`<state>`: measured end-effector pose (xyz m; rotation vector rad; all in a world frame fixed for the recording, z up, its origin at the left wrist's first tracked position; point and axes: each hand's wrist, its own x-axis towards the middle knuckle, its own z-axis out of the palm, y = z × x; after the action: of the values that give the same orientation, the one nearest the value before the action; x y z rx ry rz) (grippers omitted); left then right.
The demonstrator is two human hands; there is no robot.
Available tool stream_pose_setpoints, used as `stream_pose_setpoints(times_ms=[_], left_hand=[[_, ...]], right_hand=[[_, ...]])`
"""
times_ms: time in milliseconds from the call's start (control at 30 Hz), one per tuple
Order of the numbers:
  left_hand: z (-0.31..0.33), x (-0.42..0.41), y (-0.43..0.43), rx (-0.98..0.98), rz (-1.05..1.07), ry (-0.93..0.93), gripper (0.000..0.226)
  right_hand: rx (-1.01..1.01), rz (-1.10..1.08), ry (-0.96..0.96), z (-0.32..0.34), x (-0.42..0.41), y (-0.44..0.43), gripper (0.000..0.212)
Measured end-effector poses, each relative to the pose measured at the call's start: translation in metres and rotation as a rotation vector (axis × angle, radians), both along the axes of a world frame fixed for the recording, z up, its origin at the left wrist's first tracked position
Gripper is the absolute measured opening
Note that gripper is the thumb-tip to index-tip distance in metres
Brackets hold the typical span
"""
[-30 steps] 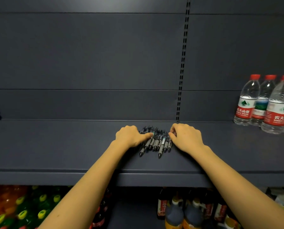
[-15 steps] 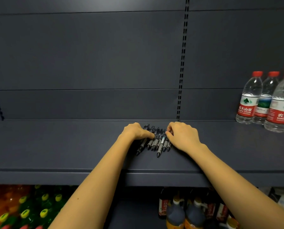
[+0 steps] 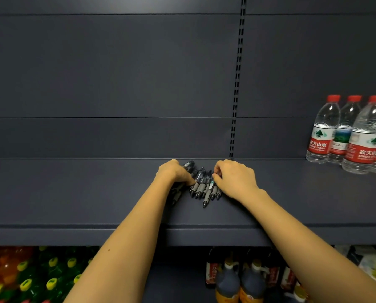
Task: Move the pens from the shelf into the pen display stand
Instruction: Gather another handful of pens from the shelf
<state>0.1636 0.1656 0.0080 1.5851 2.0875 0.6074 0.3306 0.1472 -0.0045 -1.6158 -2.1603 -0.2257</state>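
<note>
Since half a second ago both hands have drawn closer together over the pens (image 3: 202, 186), and two pens under the left hand (image 3: 175, 172) have slid out leftward, away from the rest of the bunch. These dark pens with grey grips lie flat near the back of the dark grey shelf (image 3: 73, 193), tips pointing toward the front edge, fanned between the two hands. Left hand fingers curl down over the left side of the bunch, thumb laid across the barrels, gripping them and hiding their middles. Right hand (image 3: 235, 180) curls its fingertips onto the far ends of the pens on the right side, pinching at them. Both forearms reach over the shelf's front lip. Behind the pens rises a plain back panel (image 3: 117, 73) with a slotted upright (image 3: 237, 84). Well off to the right on the same shelf stand red-capped water bottles (image 3: 323, 132). Below, yellow-capped green bottles (image 3: 51, 283) sit at left and dark sauce bottles (image 3: 228, 281) at centre
</note>
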Motion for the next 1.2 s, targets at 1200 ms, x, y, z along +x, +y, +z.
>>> stream_pose_setpoints(times_ms=[1200], left_hand=[[0.014,-0.134,-0.127,1.050,0.268,-0.433,0.026]], right_hand=[[0.083,0.472,0.004,0.028,-0.120,-0.050,0.028]])
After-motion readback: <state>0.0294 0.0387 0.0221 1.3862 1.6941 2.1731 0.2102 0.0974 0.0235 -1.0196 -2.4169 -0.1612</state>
